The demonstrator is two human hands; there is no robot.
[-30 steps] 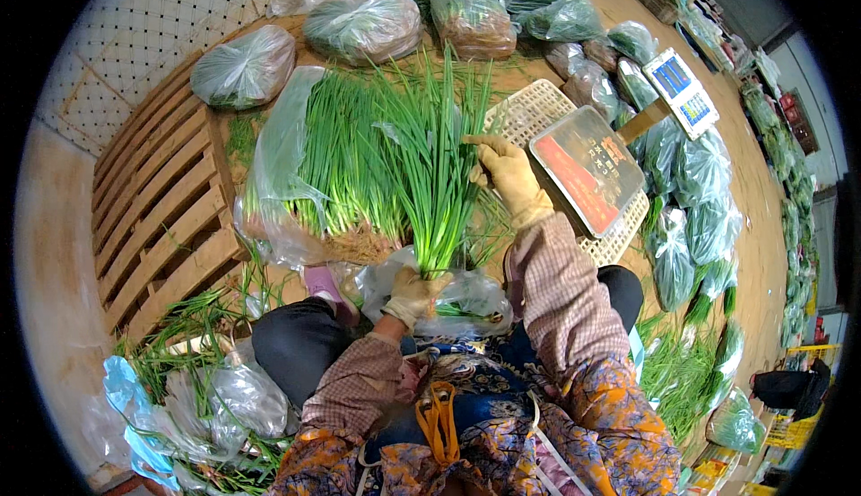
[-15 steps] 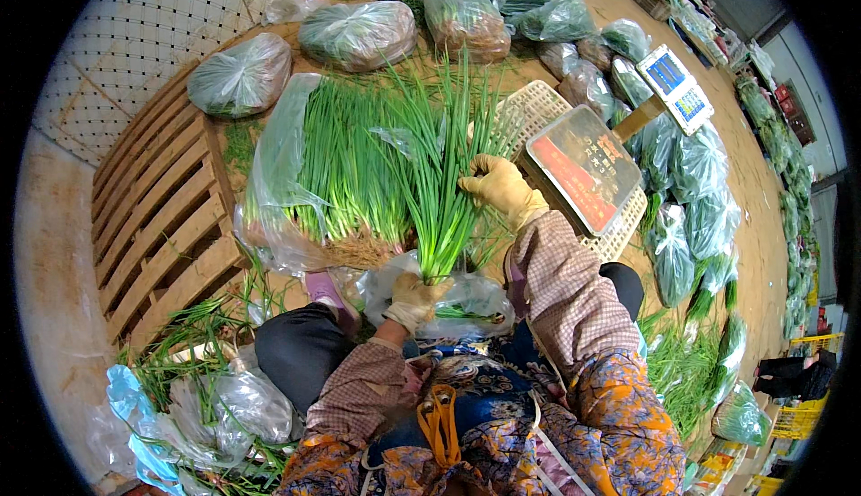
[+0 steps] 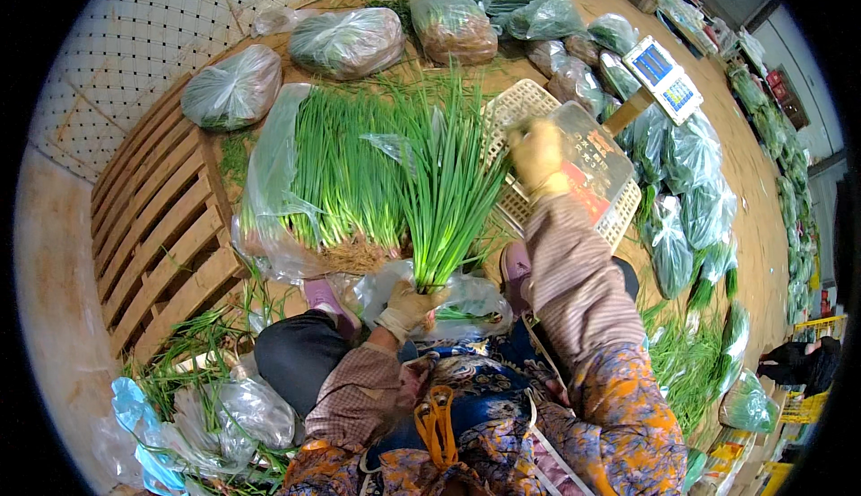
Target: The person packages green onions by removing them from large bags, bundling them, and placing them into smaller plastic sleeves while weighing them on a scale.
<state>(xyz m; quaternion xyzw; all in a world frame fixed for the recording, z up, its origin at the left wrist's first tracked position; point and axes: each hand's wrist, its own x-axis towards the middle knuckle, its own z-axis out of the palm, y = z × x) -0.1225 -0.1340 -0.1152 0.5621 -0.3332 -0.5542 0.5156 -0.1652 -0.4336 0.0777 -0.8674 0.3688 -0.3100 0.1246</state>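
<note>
My left hand (image 3: 410, 308), in a pale work glove, is closed around the lower ends of a bunch of scallions (image 3: 453, 195), whose green leaves fan out away from me. My right hand (image 3: 540, 157), gloved in pale yellow, is raised beside the leaf tips, in front of the scale plate (image 3: 603, 160). Motion blurs its fingers, and I cannot see whether it holds anything. To the left of the bunch, a thick row of scallions (image 3: 345, 173) lies with roots toward me on a clear plastic sheet (image 3: 269, 173). Below my left hand is a clear bag (image 3: 480, 294) with some greens.
A slatted wooden pallet (image 3: 170, 245) stands at left. Beneath the scale plate is a cream plastic basket (image 3: 520, 106); the scale display (image 3: 664, 79) rises behind. Filled plastic bags (image 3: 350, 43) line the far side and right. Loose leaves and crumpled plastic (image 3: 256, 415) lie lower left.
My right hand has moved away from the scallion leaves, up and to the right toward the scale. My left hand keeps its grip, and the leaves stand more gathered.
</note>
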